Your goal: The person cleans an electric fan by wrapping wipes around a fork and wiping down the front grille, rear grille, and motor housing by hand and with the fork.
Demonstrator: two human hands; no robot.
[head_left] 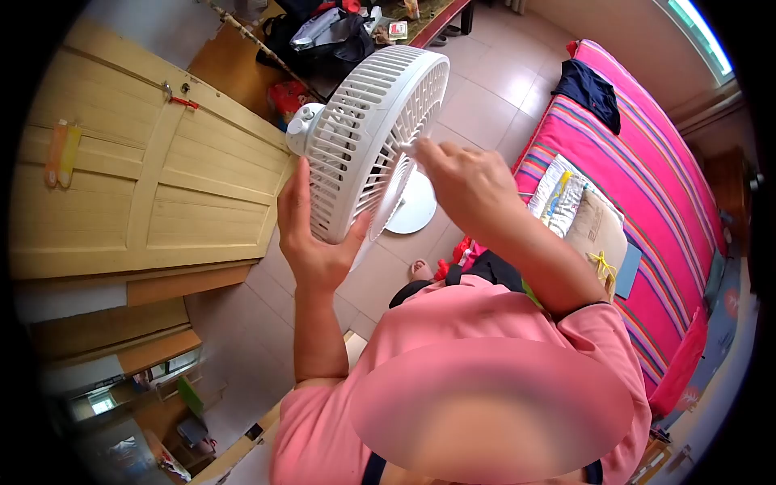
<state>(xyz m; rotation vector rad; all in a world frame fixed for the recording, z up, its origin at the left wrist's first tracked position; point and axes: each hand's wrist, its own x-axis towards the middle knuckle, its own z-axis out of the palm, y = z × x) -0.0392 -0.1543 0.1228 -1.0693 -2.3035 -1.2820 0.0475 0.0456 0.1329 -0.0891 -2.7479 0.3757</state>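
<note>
A white fan (356, 121) with a slatted round cage stands tilted in the middle of the view, its motor housing (304, 128) on the left and its round base (414, 206) on the floor below. My left hand (319, 242) holds the lower rim of the cage, thumb on one side and fingers on the other. At the front of the cage, my right hand (465, 174) has its fingers pinched together near the centre of the grille. Whatever small part lies between those fingertips is too hidden to name.
A yellow wooden door (145, 162) is at the left. A bed (655, 234) with a pink striped cover runs along the right, bearing dark cloth (588, 93) and a beige pillow (596, 226). Bags (339, 40) lie on a table at the top. Tiled floor (485, 73) shows between.
</note>
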